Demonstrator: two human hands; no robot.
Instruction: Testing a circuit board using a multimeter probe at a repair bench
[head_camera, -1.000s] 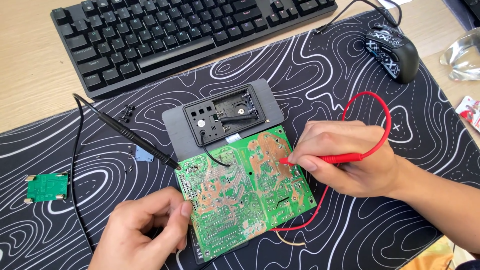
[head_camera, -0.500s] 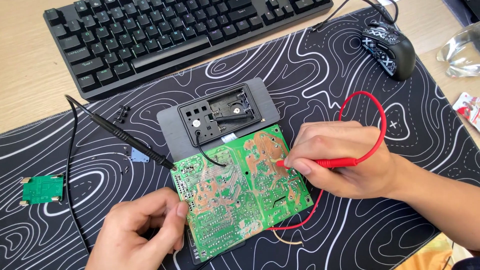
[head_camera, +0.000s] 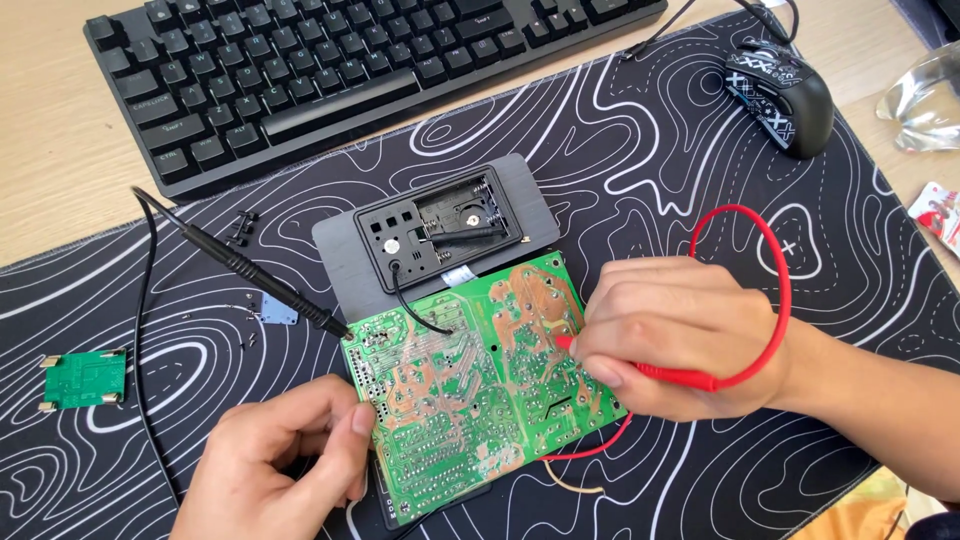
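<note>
- Right hand (head_camera: 680, 335) pinches red probe (head_camera: 670, 375); tip on circuit board (head_camera: 470, 390), contact pt hidden by fingers.
- Left hand (head_camera: 275, 465) curled on board edge, grip partly hidden; wrist cut off.

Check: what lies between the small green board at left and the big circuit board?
Head view: the black probe, its cable, a small blue-grey piece and bare mat.
</note>
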